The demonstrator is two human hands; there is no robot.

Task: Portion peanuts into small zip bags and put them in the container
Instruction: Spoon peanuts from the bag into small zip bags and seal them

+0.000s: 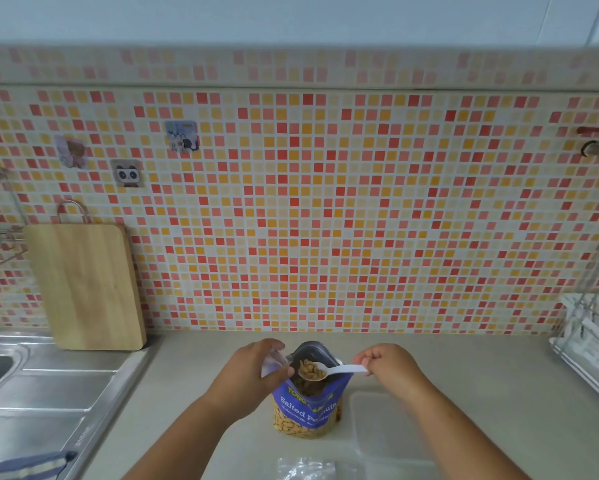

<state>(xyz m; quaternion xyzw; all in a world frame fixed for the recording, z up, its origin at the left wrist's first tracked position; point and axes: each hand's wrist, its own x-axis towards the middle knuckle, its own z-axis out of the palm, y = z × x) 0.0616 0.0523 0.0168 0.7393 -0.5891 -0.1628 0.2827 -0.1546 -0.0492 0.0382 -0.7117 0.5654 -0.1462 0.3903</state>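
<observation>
Blue peanut pouch [306, 407] stands open on the counter [464, 375]. At its 9 o'clock my left hand [253, 372] pinches a small clear zip bag [271, 360]. At 3 o'clock my right hand [388, 367] grips a white spoon [329, 370], which holds peanuts over the pouch mouth. A clear container [388, 420] lies at 4 o'clock.

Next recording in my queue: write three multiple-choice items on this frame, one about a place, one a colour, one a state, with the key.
1. Where is the cutting board? A) flat on the counter B) leaning on the tiled wall beside the sink C) in the dish rack
2. What colour is the spoon? A) white B) red C) black
3. How is the peanut bag? A) sealed B) lying flat C) upright and open
Key: B, it stands propped against the tiles; A, the right hand pinches its white handle; C, peanuts show in its open mouth.
</observation>
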